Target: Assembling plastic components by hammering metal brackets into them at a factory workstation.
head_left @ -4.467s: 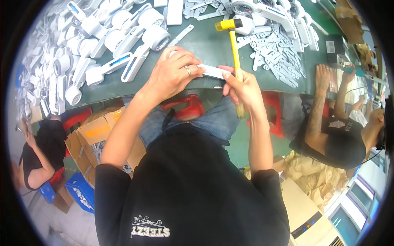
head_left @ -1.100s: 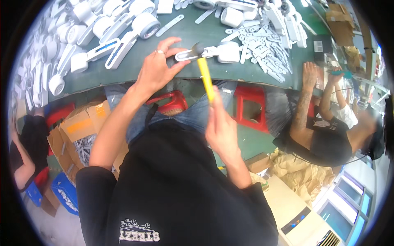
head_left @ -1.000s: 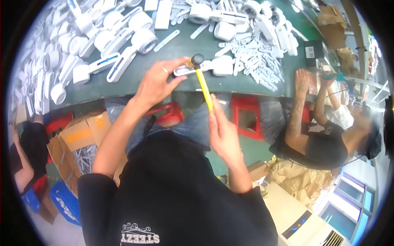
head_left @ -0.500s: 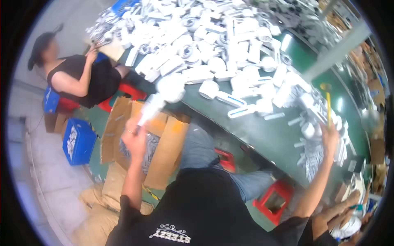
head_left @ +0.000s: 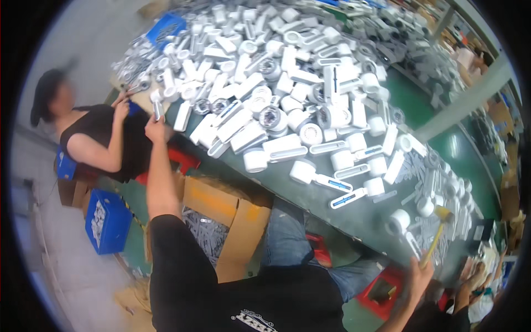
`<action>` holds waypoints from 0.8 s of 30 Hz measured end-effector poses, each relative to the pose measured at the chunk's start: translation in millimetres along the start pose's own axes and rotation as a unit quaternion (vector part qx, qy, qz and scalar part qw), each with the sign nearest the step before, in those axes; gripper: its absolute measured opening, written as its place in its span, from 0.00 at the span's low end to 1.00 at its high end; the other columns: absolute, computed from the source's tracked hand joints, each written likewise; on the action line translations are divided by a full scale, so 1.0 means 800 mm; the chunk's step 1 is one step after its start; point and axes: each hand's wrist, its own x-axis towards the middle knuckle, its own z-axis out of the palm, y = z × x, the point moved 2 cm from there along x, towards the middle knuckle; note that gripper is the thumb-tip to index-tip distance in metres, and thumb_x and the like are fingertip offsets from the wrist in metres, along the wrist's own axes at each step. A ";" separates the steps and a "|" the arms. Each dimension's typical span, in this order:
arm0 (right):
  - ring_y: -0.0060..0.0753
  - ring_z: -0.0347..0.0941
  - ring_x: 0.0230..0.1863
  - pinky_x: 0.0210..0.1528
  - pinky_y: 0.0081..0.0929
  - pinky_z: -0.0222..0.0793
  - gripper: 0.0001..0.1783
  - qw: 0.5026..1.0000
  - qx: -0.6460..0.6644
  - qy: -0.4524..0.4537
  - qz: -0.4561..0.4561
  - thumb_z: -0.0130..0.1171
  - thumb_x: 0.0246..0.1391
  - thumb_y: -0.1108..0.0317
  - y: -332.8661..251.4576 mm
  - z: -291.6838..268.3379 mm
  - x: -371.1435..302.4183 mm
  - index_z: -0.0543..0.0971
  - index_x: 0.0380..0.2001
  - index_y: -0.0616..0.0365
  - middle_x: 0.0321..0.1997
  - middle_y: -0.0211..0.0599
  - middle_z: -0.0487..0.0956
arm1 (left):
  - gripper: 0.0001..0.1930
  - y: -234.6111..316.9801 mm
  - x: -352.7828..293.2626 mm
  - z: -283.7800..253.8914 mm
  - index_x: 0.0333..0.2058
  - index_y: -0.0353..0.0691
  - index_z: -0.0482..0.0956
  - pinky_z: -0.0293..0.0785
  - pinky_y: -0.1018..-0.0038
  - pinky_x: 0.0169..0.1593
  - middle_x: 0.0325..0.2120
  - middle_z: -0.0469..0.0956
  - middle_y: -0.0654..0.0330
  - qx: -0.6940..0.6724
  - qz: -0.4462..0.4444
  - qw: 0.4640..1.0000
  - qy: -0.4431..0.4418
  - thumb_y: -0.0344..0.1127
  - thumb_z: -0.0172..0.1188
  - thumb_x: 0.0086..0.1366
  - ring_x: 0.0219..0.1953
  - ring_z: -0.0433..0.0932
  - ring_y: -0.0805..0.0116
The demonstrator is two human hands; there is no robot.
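White part: a small white thing with a round end and a flat stem is up at the left end of the bench; its round end points away from the person. I cannot tell if it touches the bench.
Left hand: the left hand is stretched far out, its fingers closed around the near end of the stem.
Hammer: the yellow hammer is over on the right side, head up, near thin grey strips.
Right hand: the right hand has its fingers wrapped around the low end of the hammer's handle.
Second white part: another round-ended part is just beside the hammer, its stem reaching the right fingers; I cannot tell if they grip it too.
Pile: lots of white parts lie in a big heap between the two hands.
Under the bench: a brown open box holds grey strips, and a blue bin stands to its left.
Co-worker: a person in black sits at the left, hands close together.
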 end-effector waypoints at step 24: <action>0.10 0.61 0.15 0.17 0.19 0.54 0.24 0.912 0.395 -0.028 0.109 0.69 0.67 0.66 0.073 0.109 0.049 0.79 0.64 0.57 0.21 0.16 0.70 | 0.12 0.640 -0.687 -0.055 0.40 0.41 0.89 0.76 0.58 0.49 0.37 0.84 0.55 -0.173 0.572 0.686 -0.416 0.40 0.74 0.61 0.44 0.81 0.53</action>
